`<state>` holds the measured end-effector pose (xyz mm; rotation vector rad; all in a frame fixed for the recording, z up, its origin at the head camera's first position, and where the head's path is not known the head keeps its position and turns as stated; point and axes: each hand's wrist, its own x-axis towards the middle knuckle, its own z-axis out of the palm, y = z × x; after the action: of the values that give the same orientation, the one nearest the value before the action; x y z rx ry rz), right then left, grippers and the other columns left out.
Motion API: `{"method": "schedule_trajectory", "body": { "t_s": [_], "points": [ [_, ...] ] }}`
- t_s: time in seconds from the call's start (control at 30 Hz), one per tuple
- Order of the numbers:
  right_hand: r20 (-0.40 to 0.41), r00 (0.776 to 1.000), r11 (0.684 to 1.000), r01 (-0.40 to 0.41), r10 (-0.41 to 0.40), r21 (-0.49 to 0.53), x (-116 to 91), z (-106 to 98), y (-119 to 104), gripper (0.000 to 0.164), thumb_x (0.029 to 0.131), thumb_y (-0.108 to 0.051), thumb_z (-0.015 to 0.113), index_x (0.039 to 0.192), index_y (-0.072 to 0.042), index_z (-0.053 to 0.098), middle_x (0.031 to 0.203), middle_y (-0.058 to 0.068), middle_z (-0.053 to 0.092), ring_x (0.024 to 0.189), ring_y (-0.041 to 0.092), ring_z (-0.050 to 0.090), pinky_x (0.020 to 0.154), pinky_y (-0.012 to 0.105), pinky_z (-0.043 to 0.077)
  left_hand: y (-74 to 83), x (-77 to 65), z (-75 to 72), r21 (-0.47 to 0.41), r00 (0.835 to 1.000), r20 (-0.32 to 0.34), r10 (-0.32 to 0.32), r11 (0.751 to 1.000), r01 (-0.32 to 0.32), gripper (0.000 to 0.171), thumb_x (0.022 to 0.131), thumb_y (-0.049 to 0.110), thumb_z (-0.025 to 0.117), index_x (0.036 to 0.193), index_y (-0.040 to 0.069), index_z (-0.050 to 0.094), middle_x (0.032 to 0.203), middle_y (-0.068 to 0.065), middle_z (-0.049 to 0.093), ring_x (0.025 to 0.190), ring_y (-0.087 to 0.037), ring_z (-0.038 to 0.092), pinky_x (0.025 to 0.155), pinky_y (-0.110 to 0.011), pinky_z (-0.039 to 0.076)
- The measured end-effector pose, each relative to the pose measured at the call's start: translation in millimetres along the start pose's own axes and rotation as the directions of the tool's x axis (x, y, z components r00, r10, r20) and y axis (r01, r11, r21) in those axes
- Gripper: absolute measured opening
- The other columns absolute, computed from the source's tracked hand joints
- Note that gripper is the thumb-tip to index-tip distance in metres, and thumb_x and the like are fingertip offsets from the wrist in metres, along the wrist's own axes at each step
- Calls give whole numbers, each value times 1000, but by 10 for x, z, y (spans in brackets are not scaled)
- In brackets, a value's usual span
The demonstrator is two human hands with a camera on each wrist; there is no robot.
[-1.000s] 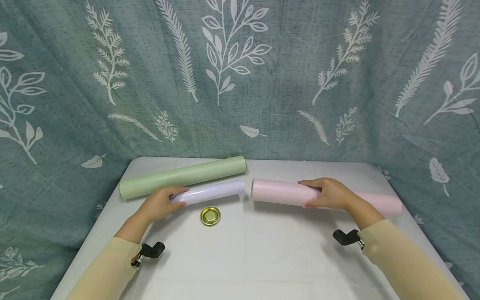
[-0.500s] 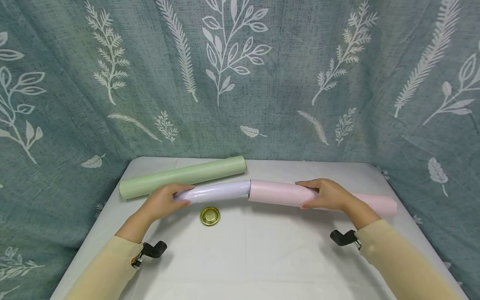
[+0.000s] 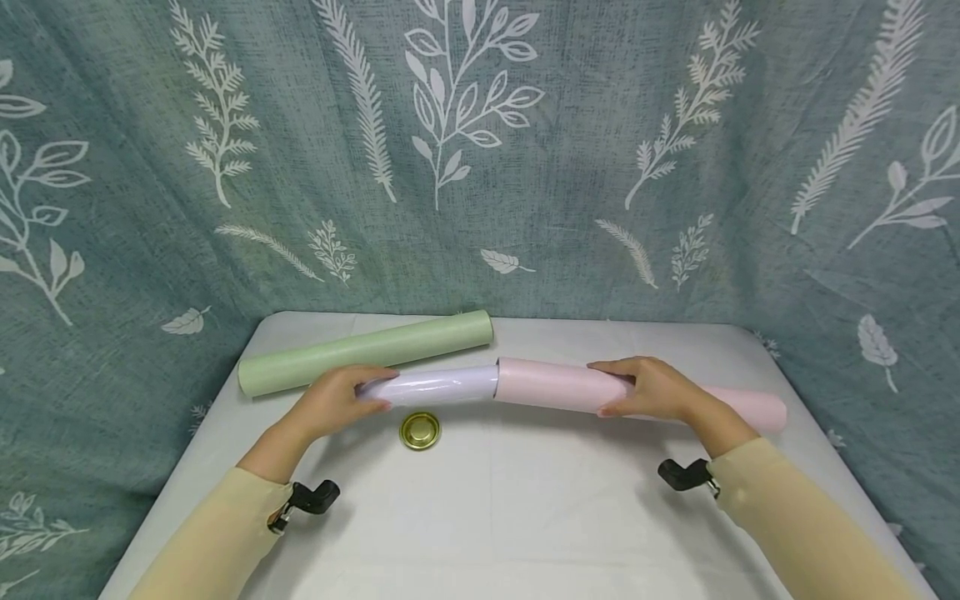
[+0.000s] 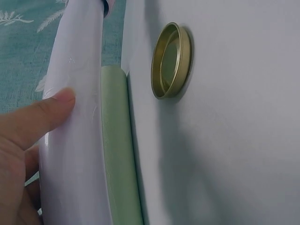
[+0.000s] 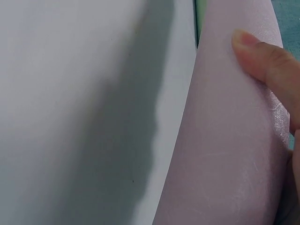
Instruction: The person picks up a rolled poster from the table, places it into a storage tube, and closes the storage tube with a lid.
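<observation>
In the head view, my left hand grips a glossy lavender roll, thumb on the near side and fingers over the far side. The roll's right end meets the open left end of a pink tube, and the tube's rim surrounds it. My right hand holds this pink tube around its middle. Close up in the left wrist view, the thumb presses along the lavender roll. From the right wrist, the other thumb lies on the pink tube. Both pieces are held above the tabletop, casting shadows.
A green tube lies behind the lavender roll, slanting along the back left of the white table. In front of the roll sits a small round gold lid. A patterned teal curtain surrounds the table's back and sides.
The gap between lavender roll and pink tube has closed, and the roll's end now sits at the tube's mouth. My left hand moved right; my right hand moved slightly left with the tube.
</observation>
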<state>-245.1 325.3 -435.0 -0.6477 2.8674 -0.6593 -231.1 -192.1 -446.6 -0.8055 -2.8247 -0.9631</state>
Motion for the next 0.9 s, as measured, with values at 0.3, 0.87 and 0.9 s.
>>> {"method": "schedule_trajectory", "body": {
  "t_s": [0.3, 0.87, 0.9],
  "points": [
    [8, 1000, 1000, 20, -21, 17, 31, 8, -55, 85, 70, -64, 83, 142, -26, 60, 136, 7, 63, 118, 27, 60, 92, 48, 50, 32, 45, 38, -16, 1000, 17, 9, 1000, -9, 48, 84, 22, 83, 130, 19, 70, 129, -5, 68, 120, -27, 61, 97, -47, 50],
    [18, 998, 998, 64, -64, -8, 100, 23, -167, 82, 71, -65, 82, 141, -28, 61, 135, 2, 64, 118, 25, 61, 93, 48, 50, 186, 221, 153, 12, 998, 59, 36, 999, -37, 46, 86, 27, 81, 130, 24, 69, 124, -1, 64, 109, -23, 62, 89, -45, 52],
    [19, 998, 998, 65, -64, -15, 102, 24, -171, 82, 71, -66, 81, 141, -28, 61, 135, 2, 64, 118, 25, 61, 92, 48, 50, 191, 233, 164, 10, 998, 59, 36, 999, -37, 46, 86, 26, 81, 130, 24, 70, 123, -1, 64, 109, -23, 62, 89, -44, 52]
  ]
}}
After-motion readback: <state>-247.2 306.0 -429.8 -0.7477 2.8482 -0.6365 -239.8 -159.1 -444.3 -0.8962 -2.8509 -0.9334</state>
